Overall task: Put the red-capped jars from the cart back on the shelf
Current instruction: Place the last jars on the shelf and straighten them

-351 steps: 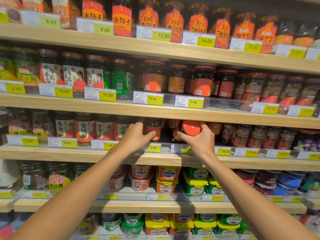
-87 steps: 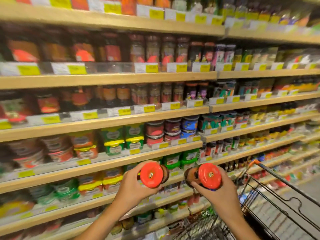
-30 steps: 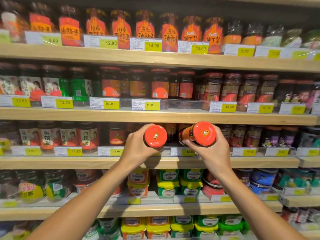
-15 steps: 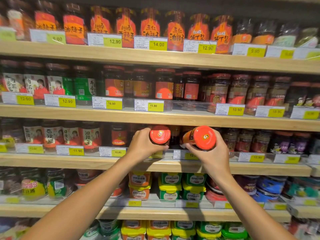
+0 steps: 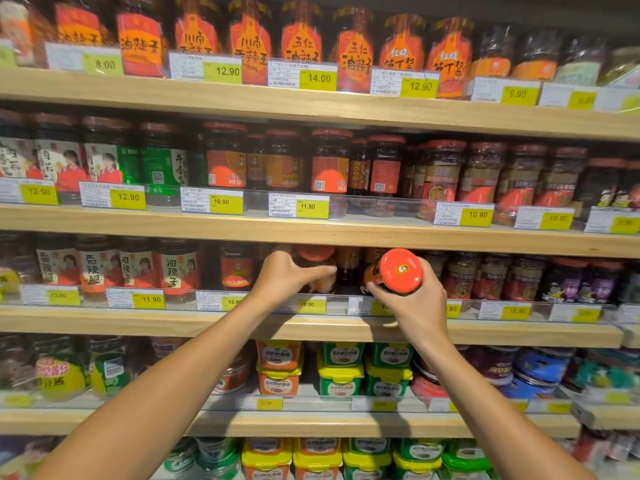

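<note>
— Two red-capped jars, both at the third wooden shelf [image 5: 311, 327] from the top. The left jar [image 5: 316, 268] stands upright inside that shelf, behind its clear front rail, red cap up. The right jar [image 5: 396, 271] is tipped over toward the camera, so its round red cap faces out, just in front of the shelf's opening.

— And the hands?

— The left hand [image 5: 285, 277] is curled round the left jar's body, fingers across its front; whether it grips firmly or merely rests there, I cannot tell. The right hand [image 5: 412, 303] is closed round the right jar from below and the side, holding it clear of the shelf board.

— What stands beside them on that shelf?

— Just left of the left jar, a dark jar with a red label [image 5: 236, 268]. Farther left along the shelf, a row of jars with portrait labels [image 5: 138, 266]. Right of the right jar, more dark jars [image 5: 491, 278], too blurred to read.

— Anything on the shelf's edge?

— Yellow price tags [image 5: 149, 299] run along the rail; one below the left hand reads 12.90. On the level beneath this shelf sit tubs with orange, yellow and green lids [image 5: 341, 370].
</note>
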Motion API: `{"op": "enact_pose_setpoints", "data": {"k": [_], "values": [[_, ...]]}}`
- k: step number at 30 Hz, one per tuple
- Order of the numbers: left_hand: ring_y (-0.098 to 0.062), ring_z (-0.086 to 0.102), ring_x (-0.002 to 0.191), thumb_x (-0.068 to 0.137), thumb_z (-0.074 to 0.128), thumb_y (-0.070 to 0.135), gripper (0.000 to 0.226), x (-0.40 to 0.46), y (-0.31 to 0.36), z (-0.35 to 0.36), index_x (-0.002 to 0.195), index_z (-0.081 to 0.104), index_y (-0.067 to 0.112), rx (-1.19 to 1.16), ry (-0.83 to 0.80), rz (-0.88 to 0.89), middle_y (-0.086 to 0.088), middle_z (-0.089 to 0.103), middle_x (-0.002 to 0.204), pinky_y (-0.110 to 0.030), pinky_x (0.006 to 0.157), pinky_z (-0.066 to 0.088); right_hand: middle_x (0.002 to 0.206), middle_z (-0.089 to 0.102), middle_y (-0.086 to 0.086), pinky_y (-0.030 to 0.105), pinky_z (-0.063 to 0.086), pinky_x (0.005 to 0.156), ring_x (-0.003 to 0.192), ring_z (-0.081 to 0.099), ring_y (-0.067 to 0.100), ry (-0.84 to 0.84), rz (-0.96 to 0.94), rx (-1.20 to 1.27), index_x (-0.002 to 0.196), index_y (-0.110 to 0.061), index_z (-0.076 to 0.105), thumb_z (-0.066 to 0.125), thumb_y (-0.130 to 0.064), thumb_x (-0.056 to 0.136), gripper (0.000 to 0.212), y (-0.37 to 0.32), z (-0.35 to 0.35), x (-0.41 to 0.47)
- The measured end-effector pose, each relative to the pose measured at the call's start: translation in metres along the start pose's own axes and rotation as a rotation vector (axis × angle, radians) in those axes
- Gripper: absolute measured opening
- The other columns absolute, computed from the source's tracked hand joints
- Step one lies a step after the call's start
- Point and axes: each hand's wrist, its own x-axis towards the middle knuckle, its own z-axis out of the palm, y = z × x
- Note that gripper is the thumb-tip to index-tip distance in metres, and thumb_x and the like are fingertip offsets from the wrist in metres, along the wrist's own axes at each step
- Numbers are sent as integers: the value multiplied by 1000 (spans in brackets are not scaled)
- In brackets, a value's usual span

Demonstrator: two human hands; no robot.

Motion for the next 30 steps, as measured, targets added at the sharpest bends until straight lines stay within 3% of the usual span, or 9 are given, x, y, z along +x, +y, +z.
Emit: {"op": "enact_pose_setpoints", "data": {"k": [4,6,8,10,13,16,19,24,30], "values": [[-25,71,83,51,78,76,85,-1,6,0,93,71,2,-63,14,14,-14,76,89,-40,75,56,95,65,-12,19,44,74,90,62,12,-2,36,-29,106,-23,60,93,-34,64,55,2,6,4],[-21,69,87,64,78,67,65,-2,8,2,87,71,6,-64,-21,-26,-9,75,87,-40,83,55,94,67,-8,19,46,73,90,63,14,-9,61,-54,105,-21,61,92,-36,64,54,2,7,9],[-16,65,78,73,76,61,50,-1,9,3,77,68,11,-53,-46,-67,-4,69,75,-35,79,52,94,68,-5,28,50,79,92,64,17,-14,88,-95,103,-18,62,91,-41,63,55,4,9,17],[-18,63,74,76,72,64,63,1,6,4,85,71,2,-46,-78,-90,-10,68,74,-31,71,48,94,69,-2,35,53,80,92,64,19,-12,119,-145,102,-15,62,89,-46,64,56,5,11,23],[-29,67,77,79,69,63,70,5,3,5,103,70,-3,-46,-109,-47,-23,69,83,-36,71,50,80,68,-2,31,50,64,76,64,15,-12,158,-201,87,-13,63,87,-49,64,49,5,14,31],[-24,59,61,87,69,47,46,2,4,4,73,64,4,37,-160,-15,-12,59,62,-34,58,42,52,57,-4,26,36,48,52,54,14,-15,160,-265,57,-12,59,84,-51,67,48,1,17,36],[-4,48,46,91,68,38,42,2,1,4,58,52,17,71,-204,29,4,47,51,-21,48,32,47,51,-2,26,33,48,51,51,20,-23,207,-308,47,-14,51,83,-53,68,55,-3,21,44],[2,45,40,95,64,28,40,0,0,0,60,48,20,117,-262,115,11,44,52,-13,41,30,46,49,0,30,39,53,50,52,23,-64,322,-341,52,-14,51,80,-63,69,60,-4,26,55],[-12,43,54,96,62,37,35,-4,-5,-1,74,49,12,179,-267,136,2,45,62,-22,48,29,80,67,11,40,55,73,80,65,35,-123,277,-471,95,-10,60,63,-77,74,70,3,33,58]]}}
